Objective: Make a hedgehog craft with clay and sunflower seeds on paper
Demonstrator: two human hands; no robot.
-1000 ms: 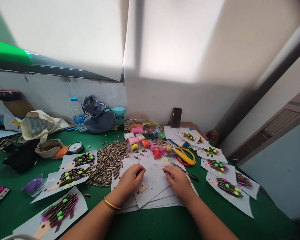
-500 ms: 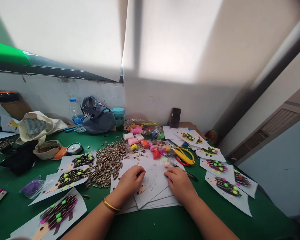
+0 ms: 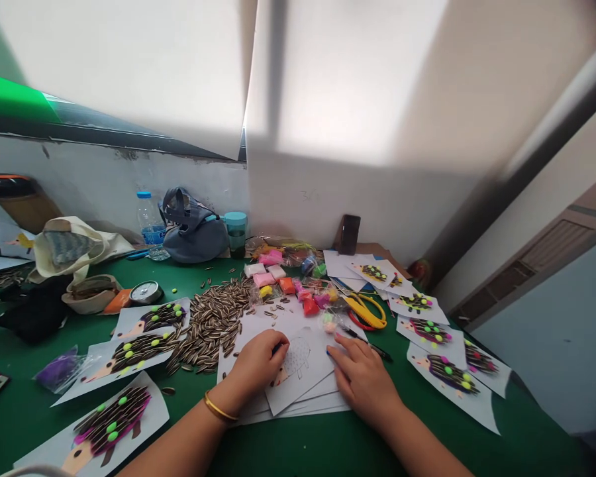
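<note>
A white sheet with a hedgehog drawing (image 3: 298,356) lies before me, its back outlined with small marks and its face coloured peach. My left hand (image 3: 259,363) rests at the sheet's left side, thumb and fingers pressed together by the hedgehog's head; whatever they may hold is hidden. Fingers stretched, my right hand (image 3: 365,374) lies on the paper's right side with nothing visible in it. More white sheets (image 3: 318,404) are stacked underneath. Left of the papers spreads a heap of striped sunflower seeds (image 3: 216,324).
Finished-looking seed hedgehog pictures lie at left (image 3: 112,424) and right (image 3: 451,377). Behind the papers are packets of coloured clay (image 3: 287,285), yellow-handled scissors (image 3: 365,310) and a black pen (image 3: 380,351). A phone (image 3: 349,234) leans on the wall near a blue bag (image 3: 196,232).
My right hand's fingers have gone from bent together to stretched out on the paper. My left hand keeps its closed pose at the drawing. The view has shifted slightly.
</note>
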